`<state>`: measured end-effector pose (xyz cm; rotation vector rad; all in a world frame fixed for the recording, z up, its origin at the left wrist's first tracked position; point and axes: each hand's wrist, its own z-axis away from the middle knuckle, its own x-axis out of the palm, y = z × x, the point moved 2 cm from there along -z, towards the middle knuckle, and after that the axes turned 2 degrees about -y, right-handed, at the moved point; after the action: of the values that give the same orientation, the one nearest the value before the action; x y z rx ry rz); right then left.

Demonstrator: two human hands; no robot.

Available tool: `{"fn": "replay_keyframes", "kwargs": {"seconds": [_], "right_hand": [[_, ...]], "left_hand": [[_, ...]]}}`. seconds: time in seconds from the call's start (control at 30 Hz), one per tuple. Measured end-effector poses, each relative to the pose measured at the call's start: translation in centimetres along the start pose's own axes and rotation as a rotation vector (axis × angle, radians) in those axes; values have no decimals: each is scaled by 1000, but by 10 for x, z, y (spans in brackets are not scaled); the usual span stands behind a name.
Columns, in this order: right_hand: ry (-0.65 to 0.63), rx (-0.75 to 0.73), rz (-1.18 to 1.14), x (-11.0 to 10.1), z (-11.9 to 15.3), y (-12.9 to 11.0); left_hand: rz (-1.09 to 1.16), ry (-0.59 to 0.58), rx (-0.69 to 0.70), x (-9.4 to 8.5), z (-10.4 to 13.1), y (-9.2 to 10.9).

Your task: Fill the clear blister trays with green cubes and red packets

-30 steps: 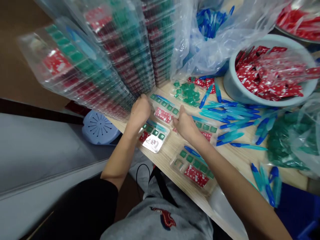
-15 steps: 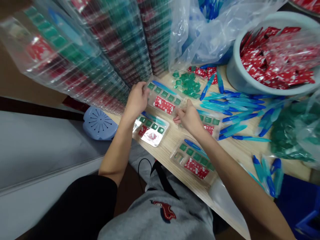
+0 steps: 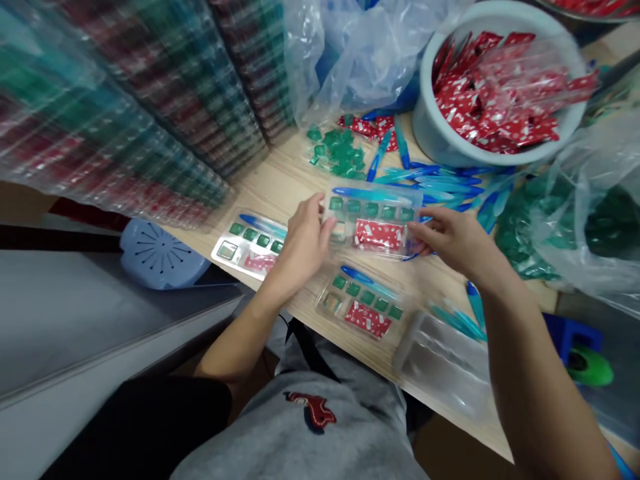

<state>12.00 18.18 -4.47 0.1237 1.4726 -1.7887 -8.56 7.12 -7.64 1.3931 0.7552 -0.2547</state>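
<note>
A clear plastic tray point(image 3: 345, 228) is held slightly above the table between both hands. It carries a blue pen along its top, a row of green squares and a red patterned packet point(image 3: 379, 235). My left hand point(image 3: 310, 233) grips its left end, thumb and fingers closed on the edge. Fingers of my right hand point(image 3: 443, 233) pinch the right end. A second filled tray point(image 3: 250, 243) lies left of my left hand, partly behind it. Nearer my body is a third filled tray point(image 3: 357, 303), flat on the wooden table point(image 3: 260, 180).
Tall stacks of filled trays point(image 3: 150, 120) rise at the left. Green pieces point(image 3: 340, 152), blue pens point(image 3: 435, 180) and a bucket of red packets point(image 3: 425, 133) lie beyond the hands. Plastic bags stand behind and right; a clear empty container point(image 3: 445, 360) sits at the near edge.
Both hands have moved right relative to the stacks, holding a tray between them. The camera view has shifted, and the clear container near the front edge shows more fully.
</note>
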Motion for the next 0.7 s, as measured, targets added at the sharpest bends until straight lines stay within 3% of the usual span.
{"fn": "replay_keyframes", "kwargs": {"seconds": [0.07, 0.13, 0.23, 0.3, 0.4, 0.5, 0.6, 0.7], "right_hand": [[-7, 95, 18, 1, -2, 16], [4, 146, 21, 2, -1, 23], [122, 76, 17, 0, 11, 13], [156, 8, -23, 6, 25, -5], [-57, -64, -153, 45, 46, -33], [-469, -3, -397, 107, 57, -52], [-448, 91, -402, 149, 53, -53], [-374, 124, -443, 164, 48, -46]], "left_hand": [[-125, -62, -7, 9, 1, -6], [-195, -43, 22, 0, 2, -17], [-244, 137, -5, -41, 10, -44], [-308, 221, -156, -71, 19, -68], [-321, 199, -350, -95, 31, -97], [-289, 183, -373, -98, 36, -110], [-220, 189, -376, -97, 39, -111], [-120, 207, -377, -104, 47, -107]]}}
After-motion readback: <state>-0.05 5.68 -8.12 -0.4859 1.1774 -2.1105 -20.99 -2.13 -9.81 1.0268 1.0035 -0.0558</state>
